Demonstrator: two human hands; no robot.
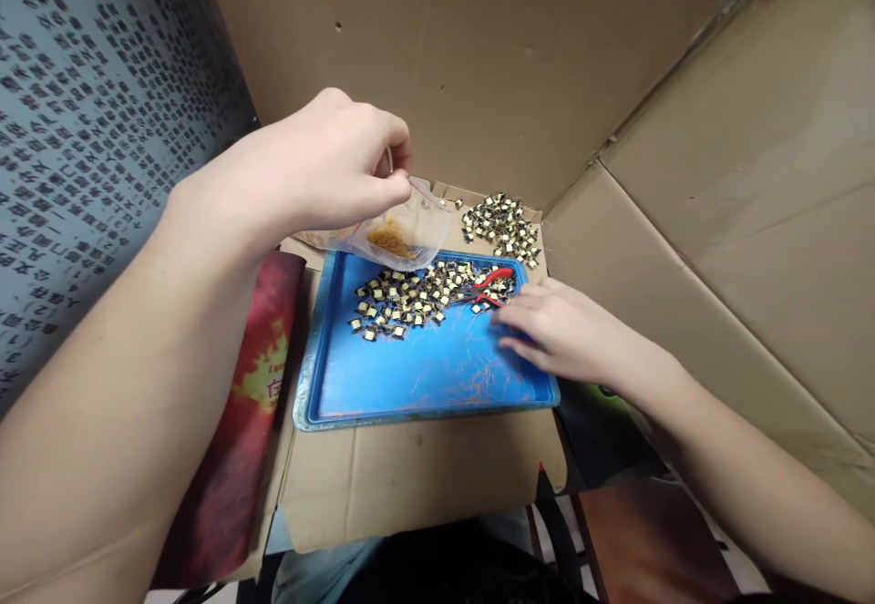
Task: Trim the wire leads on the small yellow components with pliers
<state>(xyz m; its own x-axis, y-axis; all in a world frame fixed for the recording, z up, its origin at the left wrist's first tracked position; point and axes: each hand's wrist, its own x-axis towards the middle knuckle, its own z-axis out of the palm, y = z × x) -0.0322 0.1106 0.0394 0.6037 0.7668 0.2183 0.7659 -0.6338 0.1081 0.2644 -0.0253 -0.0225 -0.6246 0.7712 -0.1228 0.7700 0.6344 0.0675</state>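
My left hand [342, 162] pinches the top edge of a clear zip bag [430, 221], raised over the back rim of the blue tray [383, 376]. Loose brown-gold bits, too fine to name for certain, lie at the bottom of the bag. My right hand [553, 326] hovers at the tray's right side, its thumb apart from the fingers and nothing seen between them; the fingertips are somewhat blurred. Just beyond it, red-handled pliers [496, 278] rest on a heap of small black-and-yellow coil components [410, 299]. Thin copper-coloured wire scraps [478, 381] are scattered over the tray's front right.
Another pile of the same components [502, 226] sits on the cardboard behind the tray. Cardboard walls [478, 57] rise behind and at the right. A red printed sheet [239, 422] lies left of the tray, near a grey panel with dark printing [102, 85].
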